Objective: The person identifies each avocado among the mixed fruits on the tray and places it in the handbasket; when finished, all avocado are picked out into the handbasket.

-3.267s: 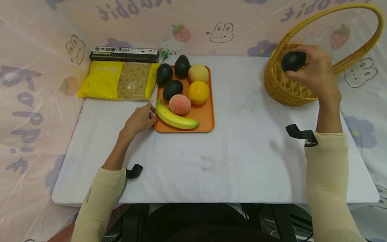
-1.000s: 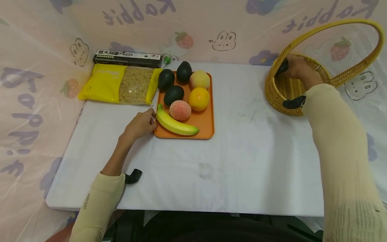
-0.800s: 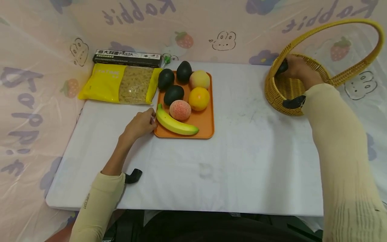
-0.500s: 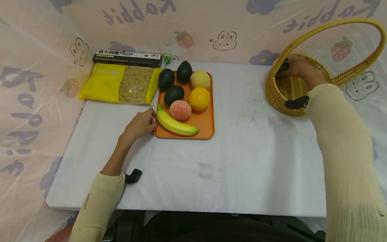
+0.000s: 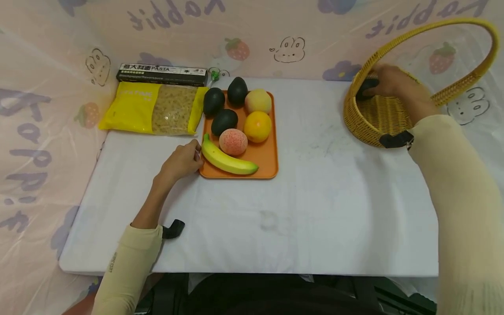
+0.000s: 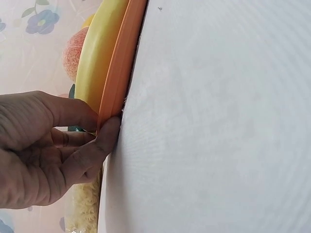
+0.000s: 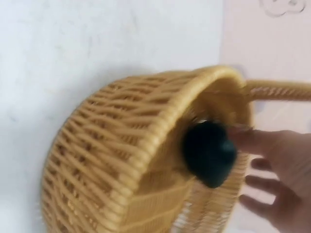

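Avocado [image 7: 209, 153] sat inside the wicker basket [image 5: 359, 127], at 2 o'clock in the head view, near the basket's 10 o'clock wall, whose height presumably kept round fruit from rolling away. The right hand [image 5: 393, 85] reached over the rim from 4 o'clock with its fingers spread and relaxed around the fruit; it seemed to have no firm grasp, 1 fingertip lying at the avocado's edge, though blur hid whether they touched. The left hand [image 5: 180, 161] pinched the rim of the orange tray [image 5: 267, 162] at its 8 o'clock side, probably to steady it. That tray bore 3 more avocados [image 5: 224, 122], 1 banana [image 5: 228, 161] and 3 round fruits [image 5: 257, 127], its raised lip likely holding them in. In the right wrist view, the basket avocado's long axis appeared to run from 11 to 5 o'clock; which end was narrower could not be told. The banana's curve ran from 10 to 4 o'clock, stem at 10.
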Demonstrator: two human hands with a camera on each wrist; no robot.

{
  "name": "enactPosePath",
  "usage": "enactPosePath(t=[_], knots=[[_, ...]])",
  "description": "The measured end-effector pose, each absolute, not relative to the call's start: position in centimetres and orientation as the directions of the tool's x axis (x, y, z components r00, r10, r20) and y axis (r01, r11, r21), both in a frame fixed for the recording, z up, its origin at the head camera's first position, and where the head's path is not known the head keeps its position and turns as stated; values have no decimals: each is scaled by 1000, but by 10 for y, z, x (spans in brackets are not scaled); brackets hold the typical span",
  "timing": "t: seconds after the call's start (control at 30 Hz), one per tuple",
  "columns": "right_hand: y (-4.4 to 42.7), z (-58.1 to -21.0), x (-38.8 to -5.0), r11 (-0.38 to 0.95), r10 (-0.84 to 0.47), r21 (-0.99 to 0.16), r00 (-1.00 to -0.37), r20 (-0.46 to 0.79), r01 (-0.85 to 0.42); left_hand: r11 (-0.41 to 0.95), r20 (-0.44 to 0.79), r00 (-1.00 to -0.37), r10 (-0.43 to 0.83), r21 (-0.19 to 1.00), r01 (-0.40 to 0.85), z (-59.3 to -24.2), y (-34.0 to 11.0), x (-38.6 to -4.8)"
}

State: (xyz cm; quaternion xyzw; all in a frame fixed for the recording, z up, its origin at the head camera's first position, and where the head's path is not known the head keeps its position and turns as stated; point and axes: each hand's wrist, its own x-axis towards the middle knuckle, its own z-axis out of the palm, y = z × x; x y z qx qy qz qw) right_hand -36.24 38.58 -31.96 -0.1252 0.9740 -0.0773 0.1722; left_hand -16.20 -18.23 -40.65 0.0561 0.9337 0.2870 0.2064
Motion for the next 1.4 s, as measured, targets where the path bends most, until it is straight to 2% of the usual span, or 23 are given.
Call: enactPosePath(t=[0.23, 0.77, 1.1, 1.4], knots=[[372, -297, -337, 970, -240, -132, -906, -347, -206, 825, -347, -910, 226, 565, -11, -407, -185, -160], [348, -273, -258, 955, -266, -184, -949, -170, -234, 823, -343, -913, 221, 568, -14, -409, -186, -160], [305, -257, -225, 913, -370, -186, -929, 5, -364, 830, -353, -917, 185, 555, -46, -404, -183, -159], [264, -254, -215, 827, -502, -236, -859, 101, -510, 836, -360, -916, 178, 546, -52, -405, -178, -160]])
